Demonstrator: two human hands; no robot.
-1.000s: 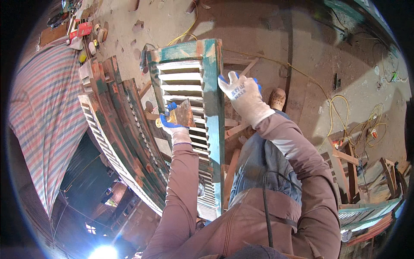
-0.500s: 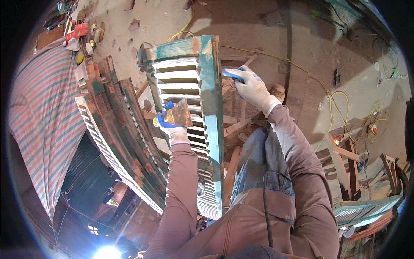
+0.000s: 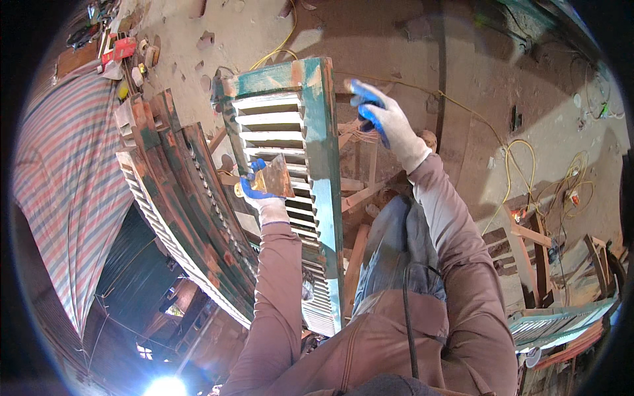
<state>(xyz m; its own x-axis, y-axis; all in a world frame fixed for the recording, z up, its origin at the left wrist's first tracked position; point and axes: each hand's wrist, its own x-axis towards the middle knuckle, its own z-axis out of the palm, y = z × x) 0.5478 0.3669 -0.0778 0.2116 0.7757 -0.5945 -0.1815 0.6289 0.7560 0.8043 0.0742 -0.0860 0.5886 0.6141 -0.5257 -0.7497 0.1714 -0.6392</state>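
Both forearms [image 3: 277, 284] reach forward, left hand [image 3: 267, 200] clamped on a scraper [image 3: 276, 177], right hand [image 3: 392, 121] in mid-air, fingers [image 3: 370, 93] apart.

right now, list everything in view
louvred shutter: one, green and white, centre
scraper: one, brownish, over louvred shutter
shutter pieces: several, green and brown, left
striped cloth: one, pink and blue, far left
cable: count unclear, yellow, right
wooden frames: several, brown, right
louvred panel: one, green, lower right
light: one, white, lower left
sleeves: two, brown, below
left hand: one, gloved white-blue, holding scraper
right hand: one, gloved white-blue, right of louvred shutter
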